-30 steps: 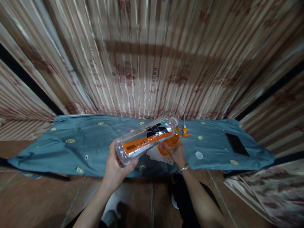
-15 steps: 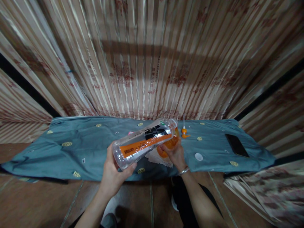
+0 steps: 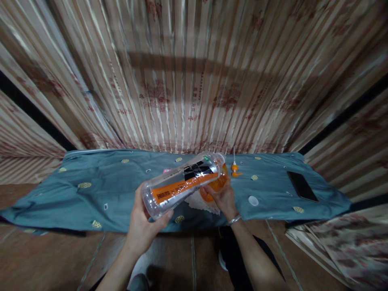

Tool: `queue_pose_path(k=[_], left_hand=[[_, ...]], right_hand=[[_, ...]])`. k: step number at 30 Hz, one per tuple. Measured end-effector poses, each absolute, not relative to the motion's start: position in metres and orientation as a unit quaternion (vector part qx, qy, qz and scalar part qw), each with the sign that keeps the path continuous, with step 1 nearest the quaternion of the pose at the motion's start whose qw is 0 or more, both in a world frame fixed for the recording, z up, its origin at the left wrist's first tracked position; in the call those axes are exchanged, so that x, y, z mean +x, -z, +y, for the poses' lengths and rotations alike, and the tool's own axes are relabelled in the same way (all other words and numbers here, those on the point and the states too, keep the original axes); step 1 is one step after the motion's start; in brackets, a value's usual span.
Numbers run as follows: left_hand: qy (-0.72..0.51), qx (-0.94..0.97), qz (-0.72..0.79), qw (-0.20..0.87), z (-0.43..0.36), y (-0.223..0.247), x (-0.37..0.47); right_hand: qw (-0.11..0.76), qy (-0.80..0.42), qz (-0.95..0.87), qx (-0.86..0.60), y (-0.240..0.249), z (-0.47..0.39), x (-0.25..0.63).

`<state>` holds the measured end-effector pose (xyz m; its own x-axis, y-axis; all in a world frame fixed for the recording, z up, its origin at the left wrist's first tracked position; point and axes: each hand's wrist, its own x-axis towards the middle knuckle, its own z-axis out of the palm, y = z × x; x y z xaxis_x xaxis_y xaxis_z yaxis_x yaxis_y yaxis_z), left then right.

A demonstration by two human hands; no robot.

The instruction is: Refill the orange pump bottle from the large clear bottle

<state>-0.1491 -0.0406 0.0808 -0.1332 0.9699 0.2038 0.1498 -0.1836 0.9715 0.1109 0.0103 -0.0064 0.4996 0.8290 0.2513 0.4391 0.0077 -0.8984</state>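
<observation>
My left hand (image 3: 148,224) is wrapped around the base of a large clear plastic bottle (image 3: 178,186) with an orange and black label. The bottle lies tilted in the air, its neck slightly raised toward the right. My right hand (image 3: 224,199) grips a smaller translucent orange bottle (image 3: 216,186), partly hidden by the fingers and the clear bottle. The clear bottle's mouth is right at the top of the orange one; whether they touch I cannot tell. Under the hands a white tissue (image 3: 201,203) lies on the cloth.
A teal cloth with pineapple prints (image 3: 115,190) covers the low table. To the right are an orange pump head (image 3: 235,170) with its tube, a round white cap (image 3: 253,201) and a dark phone (image 3: 302,186). A pleated curtain (image 3: 188,81) hangs behind.
The base of the clear bottle has shifted very slightly left and down with my left hand. My right hand and the orange bottle have hardly moved.
</observation>
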Motion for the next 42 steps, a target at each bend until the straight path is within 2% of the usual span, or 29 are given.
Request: queue_pose_path(k=[11, 22, 27, 31, 42], left_hand=[[-0.51, 0.566, 0.503, 0.409, -0.032, -0.079, -0.164], [-0.546, 0.545, 0.518, 0.369, -0.041, -0.084, -0.15], [-0.507, 0.569, 0.518, 0.389, -0.037, -0.084, -0.157], [-0.535, 0.556, 0.515, 0.374, -0.036, -0.084, -0.158], [-0.492, 0.602, 0.502, 0.379, -0.03, -0.076, -0.171]], right_hand=[[0.54, -0.194, -0.463, -0.676, 0.003, 0.009, 0.111], [0.536, -0.196, -0.462, -0.679, 0.004, 0.009, 0.111], [0.545, -0.192, -0.467, -0.669, 0.01, 0.01, 0.112], [0.549, -0.183, -0.47, -0.667, 0.012, 0.011, 0.113], [0.535, -0.185, -0.467, -0.679, 0.01, 0.01, 0.113]])
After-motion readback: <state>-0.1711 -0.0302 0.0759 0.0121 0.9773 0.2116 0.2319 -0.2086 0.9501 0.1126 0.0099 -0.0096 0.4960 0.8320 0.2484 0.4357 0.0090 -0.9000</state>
